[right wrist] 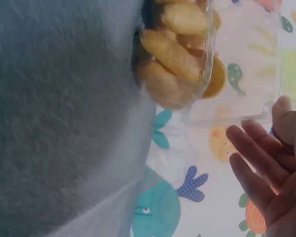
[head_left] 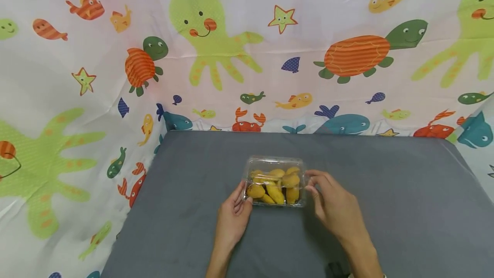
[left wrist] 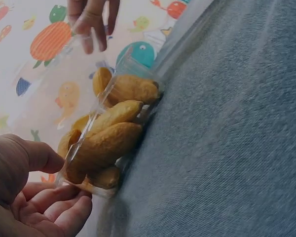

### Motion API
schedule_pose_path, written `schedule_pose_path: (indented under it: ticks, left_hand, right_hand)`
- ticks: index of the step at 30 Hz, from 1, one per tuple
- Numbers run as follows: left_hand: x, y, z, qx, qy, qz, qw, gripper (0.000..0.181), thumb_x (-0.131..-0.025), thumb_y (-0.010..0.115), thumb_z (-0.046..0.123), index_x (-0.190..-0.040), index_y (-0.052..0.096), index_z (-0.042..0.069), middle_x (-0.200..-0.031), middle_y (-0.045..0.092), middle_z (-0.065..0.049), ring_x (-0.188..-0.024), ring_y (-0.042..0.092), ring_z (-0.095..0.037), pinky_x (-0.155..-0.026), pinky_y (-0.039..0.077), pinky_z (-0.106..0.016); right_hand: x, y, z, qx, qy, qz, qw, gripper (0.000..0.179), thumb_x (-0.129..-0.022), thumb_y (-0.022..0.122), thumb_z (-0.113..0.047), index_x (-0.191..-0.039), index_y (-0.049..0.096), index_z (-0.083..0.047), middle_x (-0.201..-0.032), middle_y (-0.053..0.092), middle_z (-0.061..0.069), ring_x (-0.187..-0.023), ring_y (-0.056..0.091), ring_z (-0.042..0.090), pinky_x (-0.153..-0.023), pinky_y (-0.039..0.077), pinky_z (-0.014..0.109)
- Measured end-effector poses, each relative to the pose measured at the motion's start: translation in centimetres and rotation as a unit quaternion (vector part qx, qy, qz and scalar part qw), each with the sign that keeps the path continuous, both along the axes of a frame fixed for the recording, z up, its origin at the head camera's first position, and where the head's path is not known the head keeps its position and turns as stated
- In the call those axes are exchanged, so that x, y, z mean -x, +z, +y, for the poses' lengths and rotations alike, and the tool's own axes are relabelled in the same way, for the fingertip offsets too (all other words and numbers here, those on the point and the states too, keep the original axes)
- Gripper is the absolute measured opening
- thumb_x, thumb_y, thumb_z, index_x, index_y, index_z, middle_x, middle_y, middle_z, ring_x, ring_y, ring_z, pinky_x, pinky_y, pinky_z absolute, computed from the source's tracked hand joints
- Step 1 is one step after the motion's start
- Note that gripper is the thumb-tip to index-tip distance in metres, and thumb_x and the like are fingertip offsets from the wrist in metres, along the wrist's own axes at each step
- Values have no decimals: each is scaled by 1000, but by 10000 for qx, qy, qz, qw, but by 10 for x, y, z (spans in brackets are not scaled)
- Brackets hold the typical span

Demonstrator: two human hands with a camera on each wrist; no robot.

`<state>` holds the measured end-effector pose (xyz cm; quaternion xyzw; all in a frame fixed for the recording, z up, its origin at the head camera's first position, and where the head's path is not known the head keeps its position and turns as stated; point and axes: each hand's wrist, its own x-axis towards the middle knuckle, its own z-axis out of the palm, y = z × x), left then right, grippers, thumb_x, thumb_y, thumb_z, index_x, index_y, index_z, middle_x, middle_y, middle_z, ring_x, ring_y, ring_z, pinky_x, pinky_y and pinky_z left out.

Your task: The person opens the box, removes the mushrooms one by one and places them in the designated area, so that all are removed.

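A clear plastic clamshell box [head_left: 270, 205] stands on the grey cloth, with several smooth yellow, oblong pieces [head_left: 275, 193] inside that look like small fruit. Its hinged lid [right wrist: 246, 74] is raised, as the right wrist view shows. My left hand [head_left: 233, 218] grips the box's left near corner, thumb at the front and fingers along the side. On the other side, my right hand [head_left: 335, 205] pinches the lid's right corner between thumb and forefinger, while its other fingers spread loosely below in the right wrist view [right wrist: 271, 163].
Grey cloth [head_left: 185, 226] covers the table around the box. White curtain [head_left: 239, 46] printed with sea animals hangs behind the table's far edge and along the left side, with more of it at the far right.
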<state>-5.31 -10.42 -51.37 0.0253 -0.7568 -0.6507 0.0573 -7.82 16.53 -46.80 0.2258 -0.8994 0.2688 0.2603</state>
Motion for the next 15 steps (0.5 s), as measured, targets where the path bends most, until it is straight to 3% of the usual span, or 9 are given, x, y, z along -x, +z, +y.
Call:
schedule_pose_path:
  ticks: [5,9,15]
  left_hand:
    - [-2,0,1,31,54,-136,9999,56,-103,68,7,-156,50,2,-153,55,-16,-136,58,-33,-102,54,-32]
    - [-1,-1,1,-64,36,-36,10000,55,-103,68,7,-155,51,-1,-152,56,-20,-134,59,-36,-101,55,-34]
    - [0,-2,1,-112,43,-15,9999,54,-103,68,7,-154,51,-2,-152,56,-20,-134,59,-36,-101,54,-33]
  right_hand:
    - [2,6,-3,-13,36,-88,10000,22,-92,81,-5,-101,63,-13,-127,72,5,-83,75,23,-55,56,35]
    - [4,8,-4,88,-37,-170,9998,22,-93,81,-6,-104,64,-13,-128,72,5,-74,71,18,-53,55,33]
    - [12,17,-4,302,-210,-200,9991,20,-97,80,-13,-113,68,-10,-128,75,3,-93,78,25,-70,64,44]
